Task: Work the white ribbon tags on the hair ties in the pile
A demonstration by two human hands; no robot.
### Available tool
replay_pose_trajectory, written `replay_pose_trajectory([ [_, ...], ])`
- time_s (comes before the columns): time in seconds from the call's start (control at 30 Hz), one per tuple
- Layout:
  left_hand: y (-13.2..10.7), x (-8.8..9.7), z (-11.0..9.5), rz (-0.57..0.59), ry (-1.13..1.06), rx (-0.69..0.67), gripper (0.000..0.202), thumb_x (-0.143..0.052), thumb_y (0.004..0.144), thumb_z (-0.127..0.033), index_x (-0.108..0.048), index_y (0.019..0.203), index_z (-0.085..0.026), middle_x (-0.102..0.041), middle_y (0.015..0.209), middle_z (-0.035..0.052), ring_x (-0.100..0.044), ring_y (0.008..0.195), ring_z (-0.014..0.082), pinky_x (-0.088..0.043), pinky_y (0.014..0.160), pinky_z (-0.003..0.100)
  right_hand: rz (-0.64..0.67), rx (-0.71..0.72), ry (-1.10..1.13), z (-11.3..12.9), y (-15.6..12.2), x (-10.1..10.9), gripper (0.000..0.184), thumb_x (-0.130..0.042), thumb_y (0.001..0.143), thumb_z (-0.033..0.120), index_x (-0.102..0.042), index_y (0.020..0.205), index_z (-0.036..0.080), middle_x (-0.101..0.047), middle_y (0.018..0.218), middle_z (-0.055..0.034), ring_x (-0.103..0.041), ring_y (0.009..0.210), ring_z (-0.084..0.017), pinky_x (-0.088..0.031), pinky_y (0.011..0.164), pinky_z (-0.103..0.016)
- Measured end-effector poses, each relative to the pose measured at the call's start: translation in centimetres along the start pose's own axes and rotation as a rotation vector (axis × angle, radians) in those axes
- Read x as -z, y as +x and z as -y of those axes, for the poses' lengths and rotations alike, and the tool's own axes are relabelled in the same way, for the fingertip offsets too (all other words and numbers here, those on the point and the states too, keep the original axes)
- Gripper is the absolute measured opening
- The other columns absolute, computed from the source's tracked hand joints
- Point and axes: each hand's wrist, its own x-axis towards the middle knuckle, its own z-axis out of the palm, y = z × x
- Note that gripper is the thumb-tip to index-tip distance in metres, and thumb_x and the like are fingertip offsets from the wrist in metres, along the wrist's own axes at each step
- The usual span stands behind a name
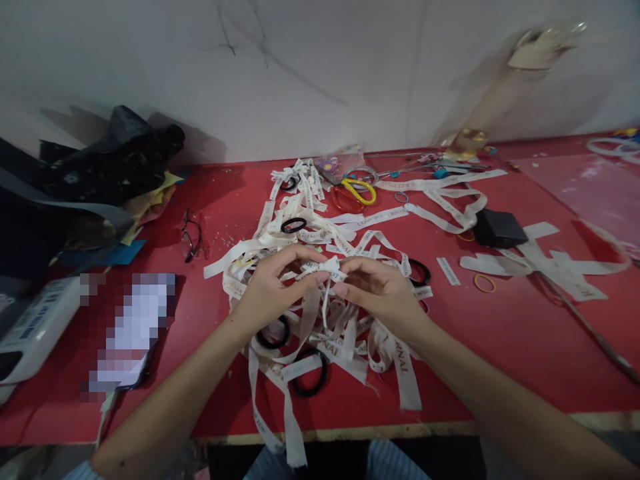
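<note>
My left hand (273,283) and my right hand (383,290) meet over a heap of white printed ribbon strips (320,320) on the red table (500,347). Both hands pinch the same folded piece of white ribbon (327,269) between thumbs and fingers, its loose ends hanging down. Black hair ties lie among the strips, one under my left wrist (273,333), one near the front (310,377), one further back (293,225) and one right of my right hand (420,272).
Yellow and red scissors (357,192) lie at the back. Eyeglasses (191,235), a phone (133,330), a white device (35,327) and black bags (100,163) are at the left. A black box (499,228), more ribbon (550,267) and a blurred bottle (495,100) are at the right.
</note>
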Motion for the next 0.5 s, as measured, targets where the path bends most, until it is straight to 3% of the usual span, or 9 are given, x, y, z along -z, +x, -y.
replay_pose_trajectory([
  [0.23,0.19,-0.08,0.05,-0.03,0.204,-0.033,0.014,-0.066,0.085,-0.029,-0.067,0.095,-0.02,-0.072,0.095,0.0032,-0.066,0.088,0.0162,-0.052,0.077,0.027,-0.096,0.024,-0.122,0.18,0.24,-0.16,0.018,-0.076,0.077,0.035,-0.07,0.084,0.02,-0.067,0.077,-0.0011,-0.058,0.065,-0.012,-0.048,0.062,-0.024],
  [0.5,-0.05,-0.32,0.09,-0.086,0.385,-0.169,0.015,-0.064,0.088,-0.031,-0.066,0.099,-0.021,-0.073,0.098,0.0038,-0.066,0.094,0.0183,-0.05,0.085,0.032,-0.175,0.094,-0.237,-0.56,0.1,0.1,0.019,-0.074,0.078,0.038,-0.073,0.087,0.021,-0.071,0.084,-0.0037,-0.063,0.072,-0.016,-0.05,0.062,-0.027],
])
